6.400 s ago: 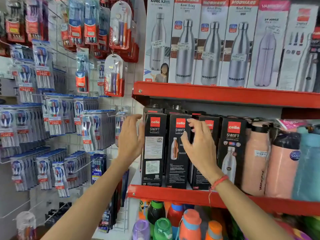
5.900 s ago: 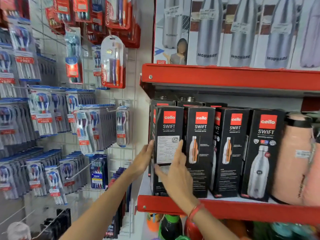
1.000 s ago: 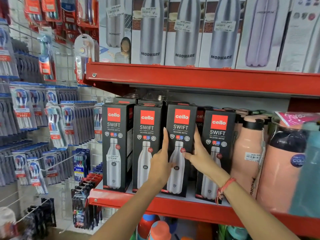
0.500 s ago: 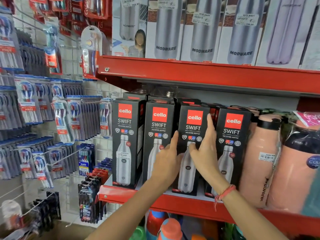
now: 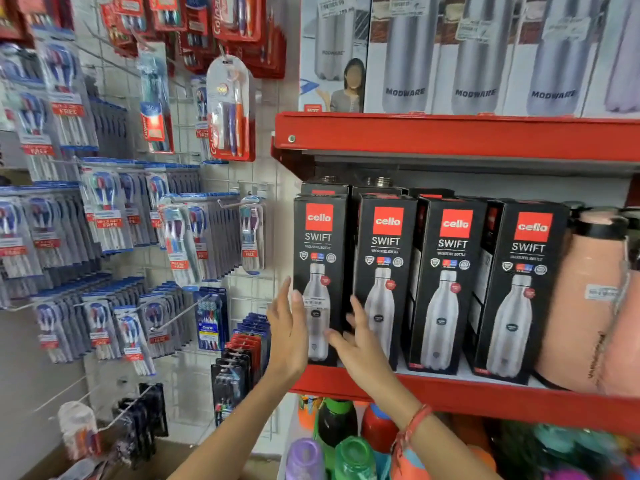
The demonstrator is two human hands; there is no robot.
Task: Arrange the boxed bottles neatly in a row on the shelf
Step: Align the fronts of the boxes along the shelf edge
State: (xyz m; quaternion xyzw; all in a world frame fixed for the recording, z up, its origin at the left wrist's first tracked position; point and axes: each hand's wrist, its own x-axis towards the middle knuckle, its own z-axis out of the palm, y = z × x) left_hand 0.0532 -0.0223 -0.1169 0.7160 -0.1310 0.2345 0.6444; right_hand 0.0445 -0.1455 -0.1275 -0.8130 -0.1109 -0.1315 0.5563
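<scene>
1. Four black boxed bottles (image 5: pixel 420 282) stood upright in a row on the red shelf (image 5: pixel 485 398).
2. Your left hand (image 5: pixel 289 336), fingers spread, flanked the leftmost box (image 5: pixel 320 271); contact unclear.
3. Your right hand (image 5: pixel 360 349), also unclenched, lay against its lower front.

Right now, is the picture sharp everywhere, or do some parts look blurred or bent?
Head view: the four black Cello boxes read fairly clearly in the middle. Head view: the hanging toothbrush packs at the edge and the coloured bottles below are smeared. Head view: the red shelf edge slants from the wide lens. Head view: lighting is even, with no strong glare.
</scene>
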